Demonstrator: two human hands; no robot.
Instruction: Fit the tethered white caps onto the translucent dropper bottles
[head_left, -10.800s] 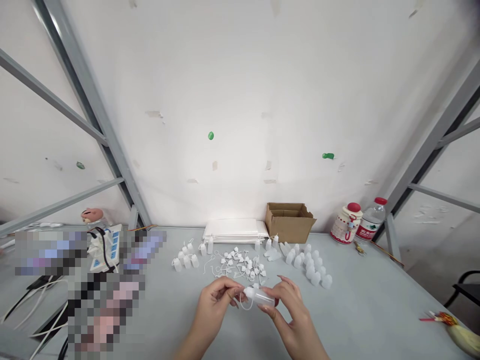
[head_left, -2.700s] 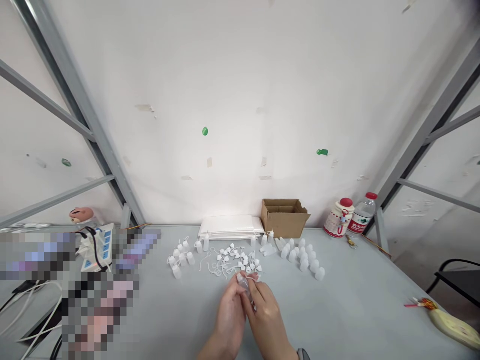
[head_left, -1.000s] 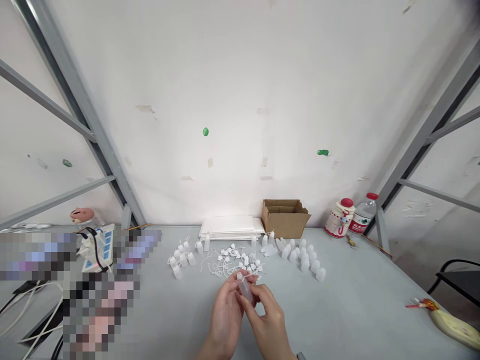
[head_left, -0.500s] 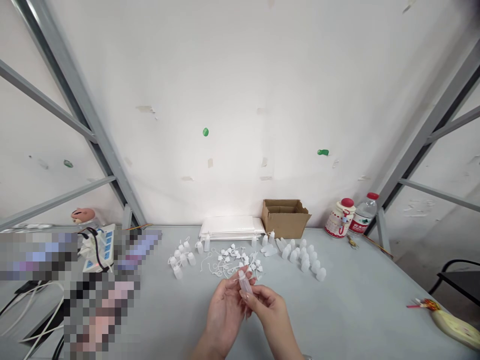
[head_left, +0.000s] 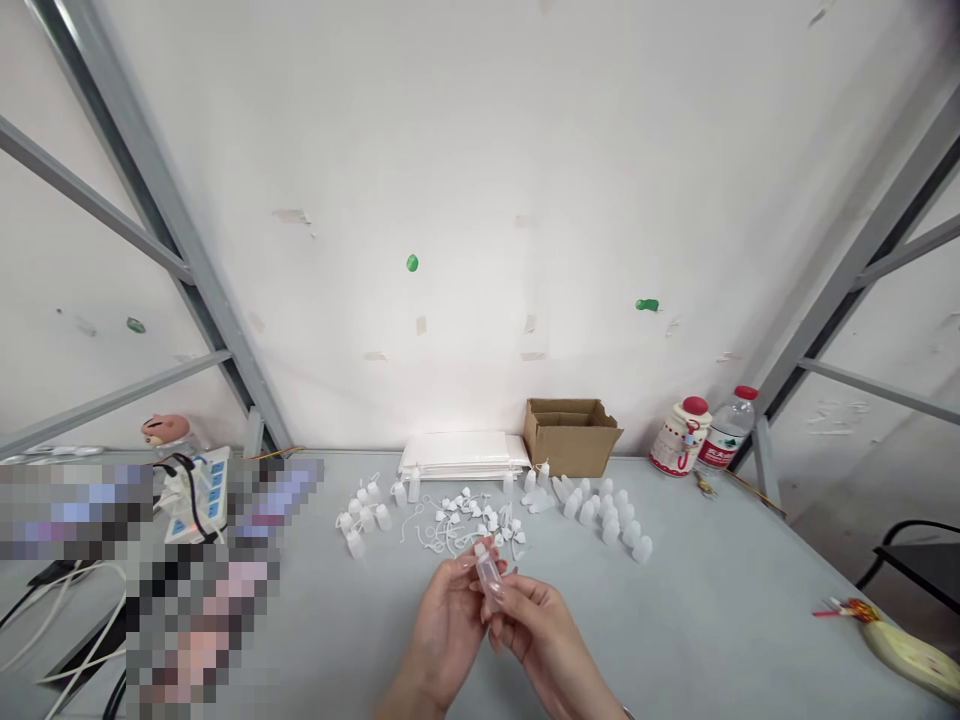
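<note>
Behind everything stands the wall [head_left: 480, 200], with the grey surface [head_left: 712, 620] reaching up to it. At its back lie the white stack [head_left: 457, 457] and, just to the right, the open box [head_left: 574, 450].

The left hand [head_left: 450, 635] is palm up, its fingers curled behind and beside the upper part of the vial [head_left: 488, 577]; whether they press on it, I cannot tell. The right hand [head_left: 551, 625] pinches the vial's lower end between thumb and fingers. The vial is off the surface, tilted, neck toward the wall, in front of the caps. Whether anything is fitted on the neck is too small to tell.

The walls look thin and soft, so a light, even pinch low down should serve better than a squeeze in the middle. The left fingers would do well to steady it near the neck, leaving the tip in view. Keeping both wrists low and close would help stop it slipping.

Looped vials [head_left: 366, 518] stand to the left, plain vials [head_left: 610, 528] to the right. Smallest are the caps [head_left: 489, 522], loosely heaped between them, their thin loops tangled; keep the fingertips off those.
</note>
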